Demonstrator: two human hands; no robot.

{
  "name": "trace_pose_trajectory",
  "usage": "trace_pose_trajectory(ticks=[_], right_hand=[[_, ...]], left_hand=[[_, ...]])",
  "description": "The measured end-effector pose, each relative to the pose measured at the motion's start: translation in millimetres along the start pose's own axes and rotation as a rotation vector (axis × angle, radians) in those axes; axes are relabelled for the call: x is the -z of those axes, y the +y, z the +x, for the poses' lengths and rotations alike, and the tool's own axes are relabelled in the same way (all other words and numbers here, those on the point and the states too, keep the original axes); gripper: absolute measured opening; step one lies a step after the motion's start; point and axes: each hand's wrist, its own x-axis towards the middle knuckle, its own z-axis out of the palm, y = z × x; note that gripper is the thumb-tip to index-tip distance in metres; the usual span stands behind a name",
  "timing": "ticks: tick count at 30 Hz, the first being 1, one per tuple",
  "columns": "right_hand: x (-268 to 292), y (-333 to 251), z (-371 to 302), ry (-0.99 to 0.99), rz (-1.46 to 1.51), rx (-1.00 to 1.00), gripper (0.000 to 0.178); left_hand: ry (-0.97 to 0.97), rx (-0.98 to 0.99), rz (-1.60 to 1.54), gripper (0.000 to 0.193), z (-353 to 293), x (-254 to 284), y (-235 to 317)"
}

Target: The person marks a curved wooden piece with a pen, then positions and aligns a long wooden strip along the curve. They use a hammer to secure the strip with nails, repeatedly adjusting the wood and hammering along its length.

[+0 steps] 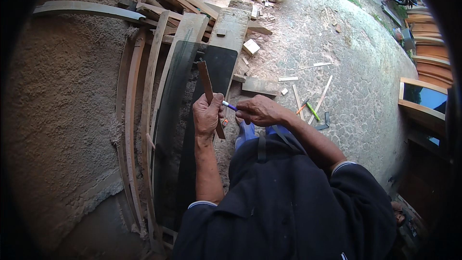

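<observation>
The left hand [206,115], arm [207,173] extended forward, clasped a brown strip [205,82]. Just beside it, the right hand [261,110] pinched a purple stick [231,107] (white-ended).

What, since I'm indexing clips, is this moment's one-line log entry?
left hand: holds brown strip; right hand: holds slim blue tool; dark panel: person's left; black L-shaped tool: on ground

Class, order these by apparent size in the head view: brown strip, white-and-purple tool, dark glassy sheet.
1. Dark glassy sheet
2. Brown strip
3. White-and-purple tool, its visible part
</observation>
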Motion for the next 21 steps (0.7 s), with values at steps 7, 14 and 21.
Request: trace_pose_trajectory(ticks=[7,14,21], right_hand=[[34,-11,-10,-0.113,0.009,0.055,0.033],[32,-21,-24,-0.126,0.225,0.007,0.037],[25,-7,-25,-0.25,0.387,0.112,0.041]], left_hand=[[0.099,-0.129,-0.011,0.025,-18,-26,11],[0.082,-0.11,-0.071,0.025,-40,-40,17],[0.109,-0.076,-0.087,0.023,-55,-44,8]])
